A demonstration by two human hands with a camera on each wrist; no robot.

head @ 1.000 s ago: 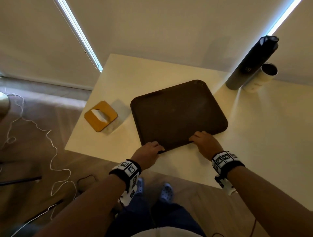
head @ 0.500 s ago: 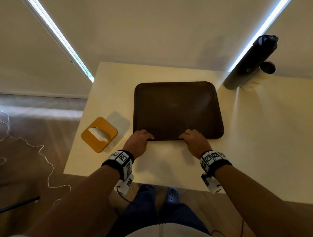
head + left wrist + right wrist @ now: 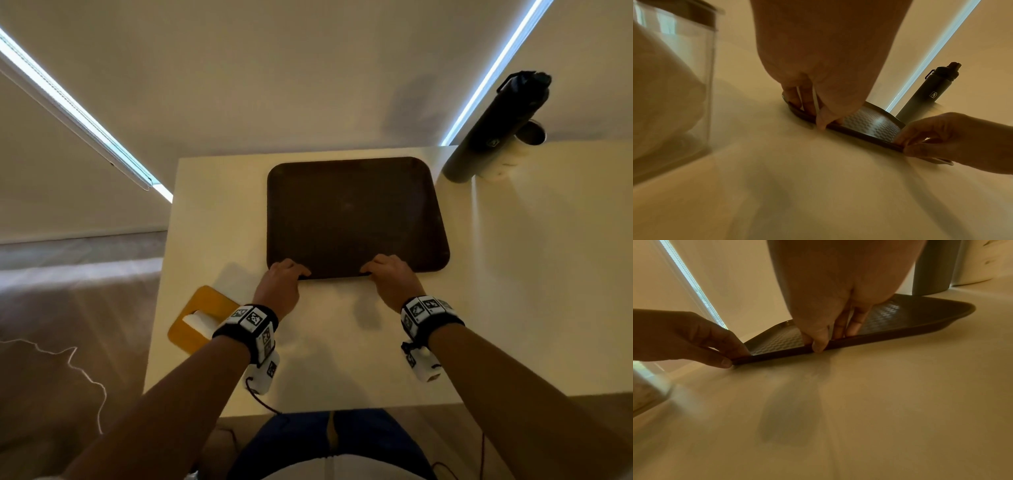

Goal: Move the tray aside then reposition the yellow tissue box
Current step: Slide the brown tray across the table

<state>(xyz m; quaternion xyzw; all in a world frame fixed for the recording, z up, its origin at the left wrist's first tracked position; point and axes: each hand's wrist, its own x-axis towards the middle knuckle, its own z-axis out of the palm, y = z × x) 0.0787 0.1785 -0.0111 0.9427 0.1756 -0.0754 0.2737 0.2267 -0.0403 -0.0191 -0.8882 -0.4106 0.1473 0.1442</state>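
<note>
The dark brown tray (image 3: 352, 212) lies flat on the white table (image 3: 513, 281), its far edge close to the wall. My left hand (image 3: 291, 273) pinches the near rim at its left corner, thumb under the rim (image 3: 818, 116). My right hand (image 3: 376, 269) pinches the same rim further right (image 3: 828, 339). The tray's patterned floor (image 3: 910, 318) holds nothing. The yellow-topped tissue box (image 3: 202, 308) stands at the table's left edge, partly hidden behind my left wrist. In the left wrist view its side (image 3: 674, 81) looks pale and blurred.
A tall dark bottle (image 3: 496, 126) stands by the tray's back right corner, with a white cylinder (image 3: 513, 157) just behind it. The wall runs right behind the table. A white cable (image 3: 85, 373) lies on the floor to the left.
The tray has turned from skewed to square with the table and slid toward the wall. Both hands stayed on its near rim. The tissue box now shows beside my left wrist.
</note>
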